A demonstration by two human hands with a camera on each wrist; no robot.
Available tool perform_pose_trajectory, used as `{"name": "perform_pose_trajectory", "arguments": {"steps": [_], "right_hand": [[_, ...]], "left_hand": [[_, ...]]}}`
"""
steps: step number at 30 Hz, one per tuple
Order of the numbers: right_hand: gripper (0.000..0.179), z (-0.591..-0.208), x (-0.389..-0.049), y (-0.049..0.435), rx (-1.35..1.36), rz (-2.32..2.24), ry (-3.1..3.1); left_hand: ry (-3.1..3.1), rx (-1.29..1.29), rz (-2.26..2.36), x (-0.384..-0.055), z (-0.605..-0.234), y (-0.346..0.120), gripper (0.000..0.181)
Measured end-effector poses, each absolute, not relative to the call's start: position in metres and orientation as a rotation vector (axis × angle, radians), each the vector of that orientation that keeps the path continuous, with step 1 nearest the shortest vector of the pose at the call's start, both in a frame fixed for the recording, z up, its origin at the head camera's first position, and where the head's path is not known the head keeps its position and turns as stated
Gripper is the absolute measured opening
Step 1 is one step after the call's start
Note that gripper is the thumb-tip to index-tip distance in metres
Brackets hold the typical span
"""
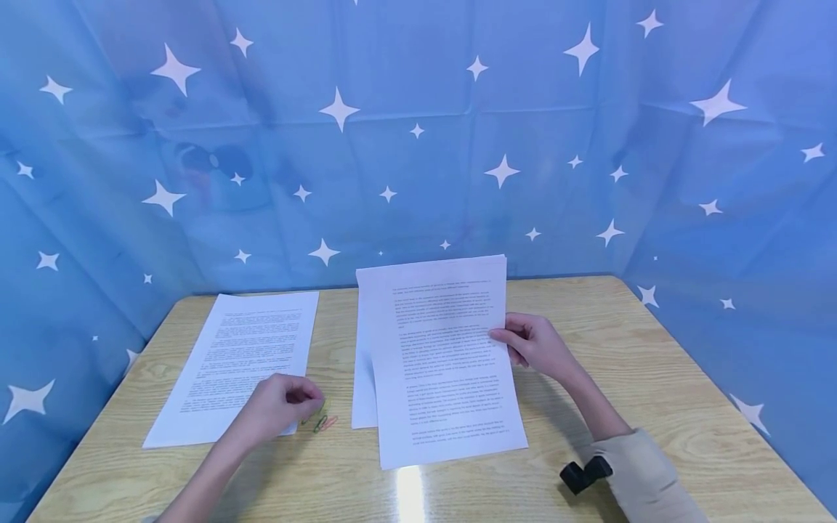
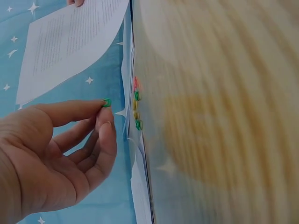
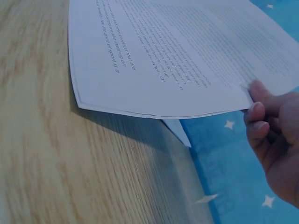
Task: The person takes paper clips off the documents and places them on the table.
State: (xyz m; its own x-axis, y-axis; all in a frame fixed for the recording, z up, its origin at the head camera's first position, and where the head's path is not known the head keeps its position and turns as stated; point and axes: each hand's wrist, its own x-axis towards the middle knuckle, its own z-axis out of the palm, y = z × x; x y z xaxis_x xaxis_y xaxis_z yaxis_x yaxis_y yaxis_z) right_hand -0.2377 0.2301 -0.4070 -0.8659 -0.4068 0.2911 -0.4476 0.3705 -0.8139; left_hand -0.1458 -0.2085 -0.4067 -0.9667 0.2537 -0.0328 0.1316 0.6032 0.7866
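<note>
My left hand [image 1: 277, 407] pinches a green paper clip [image 2: 107, 102] between thumb and forefinger, raised above the wooden table. Just below and to its right lie several coloured paper clips [image 1: 325, 423], green, yellow and pink. With thumb in front and fingers behind, my right hand [image 1: 532, 345] grips the right edge of some printed sheets [image 1: 451, 363] and holds them up at a tilt. Their layered edges show in the right wrist view, where the thumb [image 3: 261, 93] presses on the printed face. Behind these sheets, more white paper [image 1: 364, 392] lies partly hidden on the table.
Another printed stack [image 1: 229, 363] lies flat on the left of the wooden table [image 1: 654, 378], partly covered by my left hand. A blue curtain with white stars [image 1: 418, 145] hangs along the back and both sides. A black strap piece [image 1: 585, 474] sits by my right cuff.
</note>
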Motion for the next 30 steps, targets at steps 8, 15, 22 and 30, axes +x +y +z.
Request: {"name": "perform_pose_trajectory", "arguments": {"steps": [8, 15, 22, 30], "right_hand": [[0.01, -0.407, -0.239, 0.23, 0.803, 1.551, -2.563], [0.011, -0.406, -0.238, 0.23, 0.792, 1.56, -2.569], [0.01, -0.407, -0.238, 0.231, 0.803, 1.551, -2.569], [0.01, -0.406, -0.238, 0.231, 0.796, 1.554, -2.566]], "left_hand": [[2.669, 0.346, 1.24, -0.143, -0.411, -0.215, 0.004], [2.646, 0.319, 1.202, -0.143, -0.414, -0.218, 0.003], [2.637, 0.298, 1.226, -0.143, -0.412, -0.22, 0.005], [2.629, 0.262, 1.253, -0.142, -0.407, -0.22, 0.008]]}}
